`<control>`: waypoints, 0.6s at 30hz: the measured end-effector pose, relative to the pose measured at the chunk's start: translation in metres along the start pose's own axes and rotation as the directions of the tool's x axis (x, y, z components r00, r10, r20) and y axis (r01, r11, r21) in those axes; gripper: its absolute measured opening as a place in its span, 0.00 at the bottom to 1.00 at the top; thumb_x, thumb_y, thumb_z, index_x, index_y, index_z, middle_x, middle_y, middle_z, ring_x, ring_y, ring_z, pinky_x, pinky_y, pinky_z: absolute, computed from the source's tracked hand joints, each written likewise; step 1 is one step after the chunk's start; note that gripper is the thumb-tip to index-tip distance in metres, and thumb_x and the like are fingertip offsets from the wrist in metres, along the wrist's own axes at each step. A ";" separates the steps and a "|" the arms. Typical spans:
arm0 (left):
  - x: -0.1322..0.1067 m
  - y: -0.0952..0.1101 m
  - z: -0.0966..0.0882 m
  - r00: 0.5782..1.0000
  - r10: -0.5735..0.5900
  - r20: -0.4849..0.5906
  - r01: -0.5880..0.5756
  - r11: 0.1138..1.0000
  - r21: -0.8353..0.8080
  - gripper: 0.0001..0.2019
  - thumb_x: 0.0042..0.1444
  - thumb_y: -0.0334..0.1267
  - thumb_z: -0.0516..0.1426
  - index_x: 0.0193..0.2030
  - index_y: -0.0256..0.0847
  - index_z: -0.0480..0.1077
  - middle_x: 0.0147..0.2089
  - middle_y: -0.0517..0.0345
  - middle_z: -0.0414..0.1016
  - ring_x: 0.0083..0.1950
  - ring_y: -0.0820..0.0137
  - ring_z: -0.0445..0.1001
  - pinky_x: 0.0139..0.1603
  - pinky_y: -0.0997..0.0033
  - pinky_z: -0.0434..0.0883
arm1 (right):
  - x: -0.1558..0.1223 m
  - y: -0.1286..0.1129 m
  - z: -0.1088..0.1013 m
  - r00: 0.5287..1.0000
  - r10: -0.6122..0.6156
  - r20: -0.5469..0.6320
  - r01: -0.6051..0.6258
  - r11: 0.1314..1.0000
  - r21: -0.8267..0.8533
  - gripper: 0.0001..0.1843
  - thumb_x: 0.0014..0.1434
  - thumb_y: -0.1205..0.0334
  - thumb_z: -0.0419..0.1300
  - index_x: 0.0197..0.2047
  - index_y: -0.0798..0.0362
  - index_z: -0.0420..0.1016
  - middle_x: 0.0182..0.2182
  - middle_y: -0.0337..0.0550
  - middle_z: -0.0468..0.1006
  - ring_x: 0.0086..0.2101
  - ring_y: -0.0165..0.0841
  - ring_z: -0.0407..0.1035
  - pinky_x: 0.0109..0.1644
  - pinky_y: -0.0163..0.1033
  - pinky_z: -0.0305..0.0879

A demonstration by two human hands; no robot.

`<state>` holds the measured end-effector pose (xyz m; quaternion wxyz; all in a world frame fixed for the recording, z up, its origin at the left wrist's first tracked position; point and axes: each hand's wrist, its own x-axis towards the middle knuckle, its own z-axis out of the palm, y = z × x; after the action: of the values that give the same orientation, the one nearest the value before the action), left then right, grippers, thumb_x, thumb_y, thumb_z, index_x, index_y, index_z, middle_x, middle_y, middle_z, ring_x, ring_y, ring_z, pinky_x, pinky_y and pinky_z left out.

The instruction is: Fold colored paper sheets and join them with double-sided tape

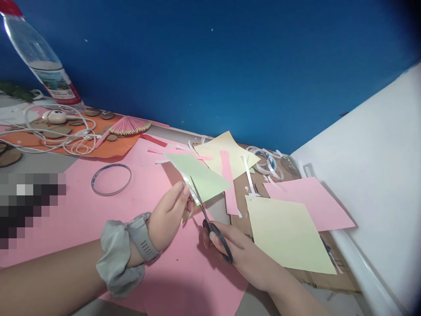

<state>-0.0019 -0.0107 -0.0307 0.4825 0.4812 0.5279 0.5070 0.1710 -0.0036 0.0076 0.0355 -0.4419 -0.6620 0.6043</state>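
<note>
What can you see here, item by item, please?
Bottle: 1, red-capped clear, far left
Orange paper: 1, orange, left
Wood slices: several, brown, left
Tangled cord: 1, white, left
Pleated fan: 1, pink, left
Large paper: 1+, pink, foreground
Thin ring: 1, grey, left
Yellow sheets: 2, yellow, centre, right
Pink sheet: 1, pink, right
Wide strip: 1, pink, centre
Narrow strips: several, white, centre
Coils: uncounted, white, back right
Cardboard: 1, brown, right
Wall: 1, blue, back
Panel: 1, white, right
Green sheet: 1, green, centre
Scissors: 1, black-handled, centre
Wristwatch: 1, grey, left wrist
Scrunchie: 1, grey, left wrist
Left hand: 1, bare, holding green sheet
Right hand: 1, bare, holding scissors
</note>
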 end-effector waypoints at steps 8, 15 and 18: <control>0.002 -0.002 0.000 1.000 0.002 0.002 -0.002 1.000 -0.004 0.18 0.66 0.44 0.42 0.25 0.41 0.54 0.20 0.68 0.59 0.20 0.79 0.59 0.23 0.76 0.62 | -0.001 0.004 0.002 0.993 0.020 -0.116 -0.030 0.996 -0.089 0.22 0.60 0.41 0.48 0.35 0.51 0.69 0.31 0.40 0.70 0.33 0.33 0.62 0.33 0.34 0.59; 0.001 -0.002 -0.001 1.000 0.007 -0.001 -0.007 1.000 0.020 0.18 0.66 0.44 0.41 0.25 0.42 0.54 0.19 0.68 0.58 0.19 0.79 0.58 0.23 0.76 0.62 | -0.002 0.005 0.000 0.996 0.039 -0.078 -0.045 0.995 -0.087 0.22 0.61 0.41 0.46 0.34 0.51 0.68 0.31 0.39 0.68 0.33 0.33 0.61 0.33 0.33 0.58; 0.001 -0.001 -0.001 1.000 0.009 -0.003 -0.008 0.999 0.043 0.18 0.66 0.43 0.41 0.25 0.41 0.54 0.19 0.68 0.58 0.19 0.79 0.59 0.23 0.76 0.62 | -0.002 0.007 0.000 0.994 0.064 -0.090 -0.071 0.995 -0.076 0.22 0.60 0.40 0.47 0.39 0.50 0.69 0.34 0.41 0.69 0.34 0.33 0.61 0.34 0.34 0.58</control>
<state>-0.0029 -0.0094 -0.0321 0.4692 0.4929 0.5372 0.4983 0.1757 -0.0060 0.0029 0.0264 -0.4910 -0.6679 0.5586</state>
